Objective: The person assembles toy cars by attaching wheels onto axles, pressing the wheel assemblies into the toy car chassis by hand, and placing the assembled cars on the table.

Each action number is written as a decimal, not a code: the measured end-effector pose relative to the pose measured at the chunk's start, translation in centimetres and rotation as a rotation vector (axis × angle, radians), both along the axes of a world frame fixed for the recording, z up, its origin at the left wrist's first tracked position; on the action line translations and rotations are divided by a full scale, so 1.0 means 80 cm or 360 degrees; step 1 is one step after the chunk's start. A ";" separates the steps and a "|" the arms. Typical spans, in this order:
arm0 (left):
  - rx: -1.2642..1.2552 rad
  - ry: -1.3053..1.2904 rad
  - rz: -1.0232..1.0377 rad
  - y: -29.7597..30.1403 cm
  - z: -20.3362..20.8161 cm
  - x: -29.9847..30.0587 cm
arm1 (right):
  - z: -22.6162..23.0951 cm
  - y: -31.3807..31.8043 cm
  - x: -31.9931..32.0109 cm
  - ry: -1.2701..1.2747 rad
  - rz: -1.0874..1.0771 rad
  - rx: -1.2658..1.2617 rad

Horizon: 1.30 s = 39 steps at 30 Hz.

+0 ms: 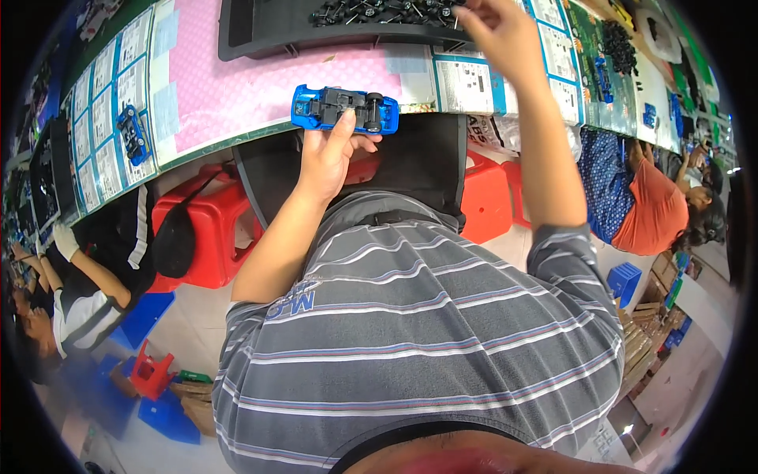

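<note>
My left hand (pixel 325 162) grips a blue toy car (pixel 304 107) turned underside up, the thumb pressed on its black chassis. A pair of black wheels on an axle (pixel 374 112) sits across the car's right end; no wheels show at its left end. Beyond it on the table is a black tray (pixel 237 35) heaped with small wheel-and-axle parts (pixel 379 13). My right hand (pixel 499 31) reaches over the tray's right end, thumb and fingers drawn together at the parts. What lies between those fingertips is too small to tell.
A pink mat (pixel 209 95) lies under the tray. Another blue toy car (pixel 133 134) rests on the table at left, one more (pixel 604 79) at right beside a black pile (pixel 620 47). Red stools (pixel 205 229) stand below the edge. People sit on both sides.
</note>
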<state>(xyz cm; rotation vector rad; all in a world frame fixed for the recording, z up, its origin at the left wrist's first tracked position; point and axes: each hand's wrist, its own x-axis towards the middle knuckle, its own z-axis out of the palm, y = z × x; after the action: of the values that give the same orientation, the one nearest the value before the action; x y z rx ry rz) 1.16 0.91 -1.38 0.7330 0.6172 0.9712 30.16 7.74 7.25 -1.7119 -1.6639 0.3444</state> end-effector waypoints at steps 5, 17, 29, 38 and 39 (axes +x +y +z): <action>0.0021 -0.0003 -0.0037 -0.001 0.010 0.007 | -0.017 0.074 0.060 -0.0598 0.0075 -0.0415; -0.0002 0.0075 -0.0126 -0.005 0.010 0.008 | 0.019 -0.042 -0.116 0.0270 0.0462 0.0003; -0.0004 0.0107 -0.0113 -0.015 0.013 -0.017 | 0.003 -0.050 -0.148 0.0325 0.0578 -0.0070; -0.0019 0.0168 0.0435 0.010 -0.022 -0.137 | -0.156 -0.060 -0.058 -0.0334 0.0054 0.0279; -0.0034 0.0223 0.0545 0.019 -0.020 -0.156 | -0.158 -0.061 -0.058 -0.0412 -0.0025 0.0347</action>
<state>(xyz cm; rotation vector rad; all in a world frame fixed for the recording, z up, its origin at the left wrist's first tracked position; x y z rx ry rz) -11.35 2.46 -2.98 0.6930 0.8945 1.2322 25.52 2.84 -5.39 -1.6570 -1.7955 -0.0690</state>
